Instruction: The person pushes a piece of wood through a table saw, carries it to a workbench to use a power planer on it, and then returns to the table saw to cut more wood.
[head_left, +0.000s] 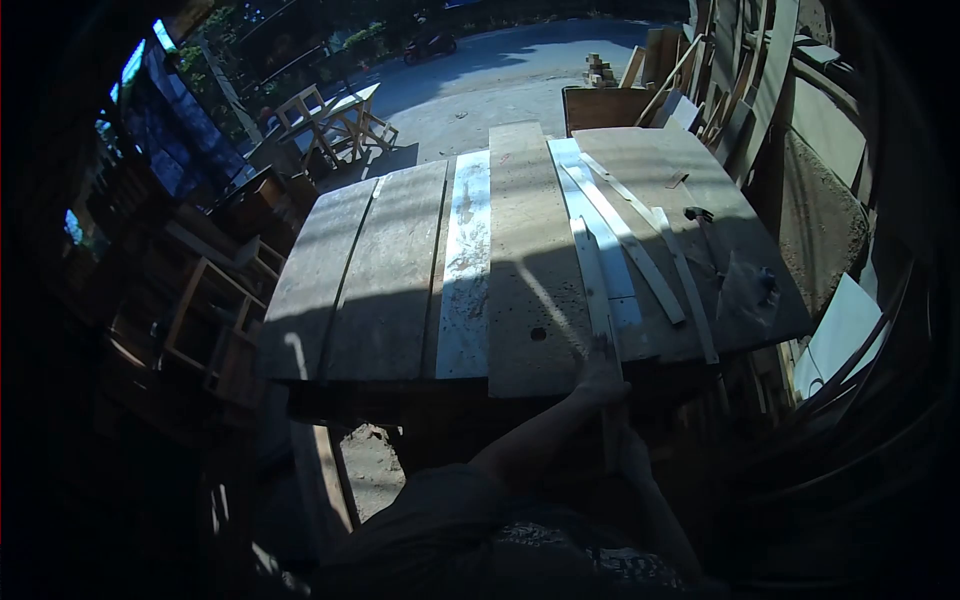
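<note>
A long pale wooden strip (pixel 592 275) lies lengthwise on the workbench (pixel 400 250), its near end sticking out past the bench's front edge toward me. My left hand (pixel 600 378) is closed around the strip at that edge, in deep shade. Closer to my body, my right hand (pixel 632 452) grips the overhanging end; its fingers are partly lost in the dark. Right of the held strip, several similar loose strips (pixel 640 265) lie across the boards.
A hammer (pixel 700 215) and a clear plastic bag (pixel 748 290) with dark contents rest on the bench's right side. Planks (pixel 755 90) lean along the right wall. Wooden frames (pixel 205 315) stand at left. Beyond the bench are a small wooden stand (pixel 345 115) and a road (pixel 510 60).
</note>
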